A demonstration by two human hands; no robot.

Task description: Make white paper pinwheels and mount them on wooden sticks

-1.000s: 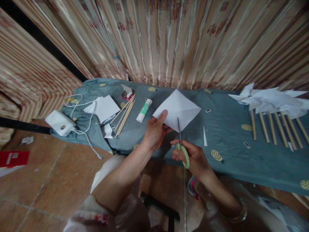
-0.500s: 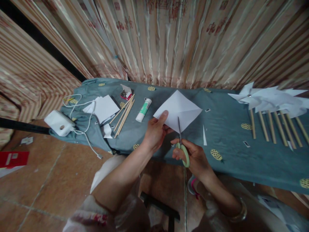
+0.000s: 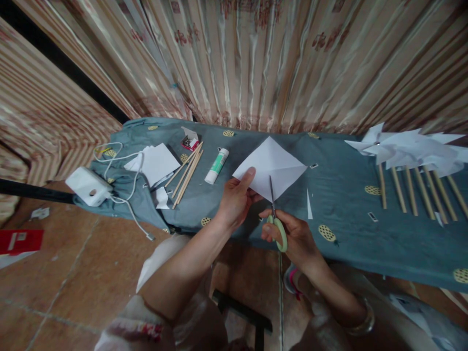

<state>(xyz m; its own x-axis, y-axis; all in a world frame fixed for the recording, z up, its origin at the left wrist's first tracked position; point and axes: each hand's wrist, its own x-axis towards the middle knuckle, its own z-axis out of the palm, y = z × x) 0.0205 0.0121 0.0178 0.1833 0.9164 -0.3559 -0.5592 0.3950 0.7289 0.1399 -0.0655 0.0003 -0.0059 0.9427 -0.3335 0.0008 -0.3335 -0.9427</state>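
Note:
A square of white paper (image 3: 272, 158), creased and turned corner-up like a diamond, is held above the cloth. My left hand (image 3: 236, 200) pinches its lower left edge, thumb on top and fingers beneath. In my right hand (image 3: 290, 234) are scissors (image 3: 279, 234) with light green handles, fingers through the loops. Their blades look closed together and lie over the paper, reaching in from its bottom corner. A thin white paper sliver (image 3: 309, 204) rests on the cloth to the right.
Left of the paper lie a glue stick (image 3: 217, 166), wooden sticks (image 3: 187, 178), a small red box (image 3: 190, 140), stacked paper (image 3: 159, 163) and a white power bank (image 3: 88, 186) with a cable. Several paper pinwheels (image 3: 420, 151) on sticks lie at the right of the blue cloth (image 3: 347, 204).
Almost nothing differs. Both hands, the paper and the scissors keep their places, and the view has shifted very slightly.

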